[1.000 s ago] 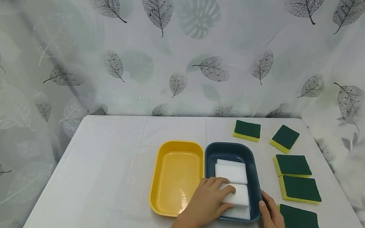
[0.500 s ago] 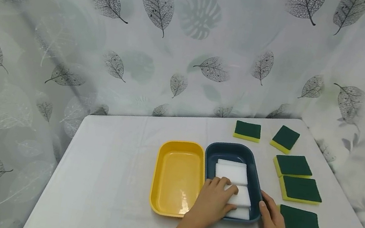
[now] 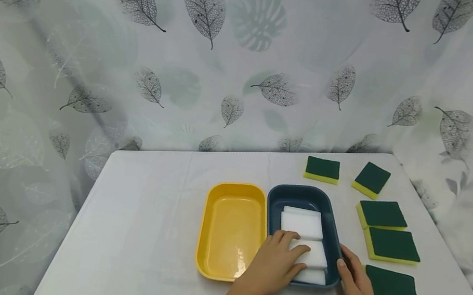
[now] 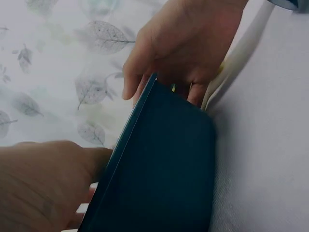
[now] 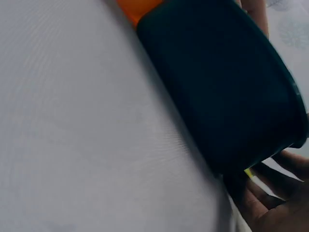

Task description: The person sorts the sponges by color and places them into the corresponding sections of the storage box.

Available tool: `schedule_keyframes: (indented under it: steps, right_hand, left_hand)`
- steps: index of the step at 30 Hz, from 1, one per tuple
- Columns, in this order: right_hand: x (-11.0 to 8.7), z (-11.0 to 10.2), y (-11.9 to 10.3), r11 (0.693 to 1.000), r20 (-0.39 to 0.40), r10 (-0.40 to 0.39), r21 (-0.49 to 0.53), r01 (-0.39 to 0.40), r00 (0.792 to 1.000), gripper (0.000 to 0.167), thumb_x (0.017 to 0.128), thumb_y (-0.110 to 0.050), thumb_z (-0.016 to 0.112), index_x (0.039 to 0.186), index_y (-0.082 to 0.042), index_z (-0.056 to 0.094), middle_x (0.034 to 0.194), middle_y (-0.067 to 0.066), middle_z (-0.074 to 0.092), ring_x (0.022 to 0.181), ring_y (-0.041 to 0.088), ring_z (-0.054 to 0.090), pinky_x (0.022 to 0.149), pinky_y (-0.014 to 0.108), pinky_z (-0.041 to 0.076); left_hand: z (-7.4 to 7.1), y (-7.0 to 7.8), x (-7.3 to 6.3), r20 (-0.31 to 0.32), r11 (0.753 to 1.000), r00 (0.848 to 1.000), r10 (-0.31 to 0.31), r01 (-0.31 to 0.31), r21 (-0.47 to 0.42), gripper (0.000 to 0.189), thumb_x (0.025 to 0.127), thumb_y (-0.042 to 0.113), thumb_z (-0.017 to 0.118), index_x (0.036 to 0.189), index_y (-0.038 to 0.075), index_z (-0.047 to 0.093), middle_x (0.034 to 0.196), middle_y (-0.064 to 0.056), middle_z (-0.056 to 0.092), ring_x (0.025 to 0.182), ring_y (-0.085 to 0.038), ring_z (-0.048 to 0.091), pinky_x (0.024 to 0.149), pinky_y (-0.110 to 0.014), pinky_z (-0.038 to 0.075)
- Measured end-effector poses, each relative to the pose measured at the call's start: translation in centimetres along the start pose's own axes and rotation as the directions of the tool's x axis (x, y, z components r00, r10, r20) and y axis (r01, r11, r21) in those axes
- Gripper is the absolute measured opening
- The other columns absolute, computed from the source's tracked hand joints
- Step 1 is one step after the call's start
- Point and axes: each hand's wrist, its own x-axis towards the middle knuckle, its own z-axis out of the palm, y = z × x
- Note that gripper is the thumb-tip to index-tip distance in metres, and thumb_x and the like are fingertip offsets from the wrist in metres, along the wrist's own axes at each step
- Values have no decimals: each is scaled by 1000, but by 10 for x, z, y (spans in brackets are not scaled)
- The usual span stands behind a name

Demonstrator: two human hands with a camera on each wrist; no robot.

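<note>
In the head view, a dark blue rectangular tray (image 3: 299, 194) holds several white sponges (image 3: 302, 225), laid in a row and partly overlapping. My left hand (image 3: 271, 263) reaches in over the tray's left side. Its bent fingers and thumb grip a white sponge (image 3: 315, 255) in the near half, and they hide its left part. Another white sponge (image 3: 312, 276) lies nearest the tray's front wall. My right hand (image 3: 356, 287) rests against the outside of the tray's right wall near the front corner, fingers extended. The right wrist view shows its fingers touching that wall from below the rim.
A yellow tray (image 3: 228, 235) with nothing in it stands against the blue tray's left side. Green-and-yellow scouring sponges lie to the right, the nearest scouring sponge (image 3: 393, 289) beside my right hand. Another scouring sponge (image 3: 323, 168) lies behind the blue tray. A leaf-print curtain (image 3: 241, 64) surrounds the white table (image 3: 131, 234).
My left hand has shifted slightly right, with the sponge under it moving a little the same way. My right hand stays at the tray's wall.
</note>
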Motion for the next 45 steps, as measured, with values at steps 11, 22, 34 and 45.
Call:
schedule_keyframes:
  steps: [11,22,34,45]
  right_hand:
    - [-23,-23,-10,949,-162,-281,-192,249,946,51,107,-13,56,157,-21,47,151,7,58,120,-29,39,93,-7,34]
    - [-27,-53,26,561,1,-674,-650,513,739,49,95,-31,69,134,-3,64,135,20,63,128,33,49,129,19,13]
    - [-29,-71,52,626,47,-337,-735,261,940,79,88,-37,80,151,-6,44,147,24,47,132,48,36,115,82,11]
    - [-25,-83,53,643,109,-348,-695,322,931,74,78,-6,77,146,3,47,145,29,42,129,53,32,100,72,34]
  left_hand:
    - [-28,-41,-29,-213,980,968,-135,98,-175,37,103,31,66,138,24,63,144,0,58,132,-20,54,103,-37,52]
    - [-31,-93,-75,-313,926,875,-368,316,-206,53,97,19,74,147,14,57,155,-12,54,145,-39,48,113,-58,46]
    - [-10,-114,-107,-112,645,742,-661,486,-590,63,103,17,64,160,12,39,164,-6,43,151,-27,45,121,-49,41]
    - [10,-115,-122,-22,375,655,-756,405,-834,47,111,22,45,159,24,44,157,0,53,136,-22,57,110,-40,52]
